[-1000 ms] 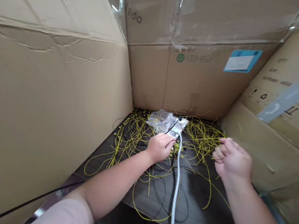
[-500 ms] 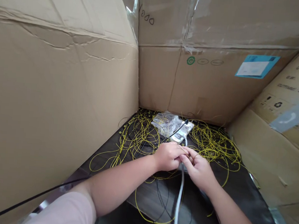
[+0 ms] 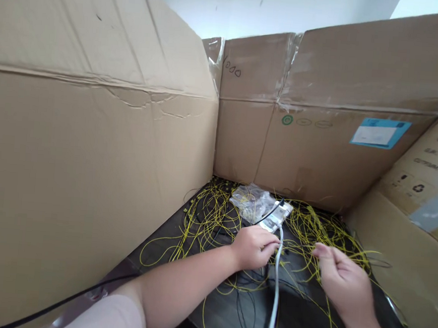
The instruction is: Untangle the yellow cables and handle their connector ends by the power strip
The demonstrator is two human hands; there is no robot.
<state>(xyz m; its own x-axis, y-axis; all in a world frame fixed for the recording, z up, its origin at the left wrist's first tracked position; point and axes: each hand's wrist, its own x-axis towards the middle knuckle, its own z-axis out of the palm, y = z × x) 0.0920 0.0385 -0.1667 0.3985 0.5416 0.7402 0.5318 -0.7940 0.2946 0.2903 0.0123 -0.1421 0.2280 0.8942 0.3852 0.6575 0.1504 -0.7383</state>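
My left hand (image 3: 254,248) is closed in a pinch over the dark table, its fingertips beside a pale grey cable (image 3: 275,284). What lies between those fingers is too small to make out. My right hand (image 3: 346,285) is off to the right, fingers curled and thumb pressed in; anything inside it is hidden. Thin yellow wires (image 3: 313,224) lie tangled just behind this hand. Another tangle of yellow wires (image 3: 208,208) spreads beyond my left forearm. A clear plastic bag (image 3: 251,201) and a white flat device (image 3: 275,218) lie beyond my left hand, with a black cable end across the device.
Tall cardboard panels stand to the left (image 3: 97,174), at the back (image 3: 318,161) and to the right (image 3: 400,218). A black cable (image 3: 80,294) runs along the lower left. Loose black wires (image 3: 243,307) lie on the dark tabletop (image 3: 223,306).
My hands were together over the grey cable; the right one has moved away to the right. My left hand stays near the cable. The view has tilted up, showing a wall above the cardboard.
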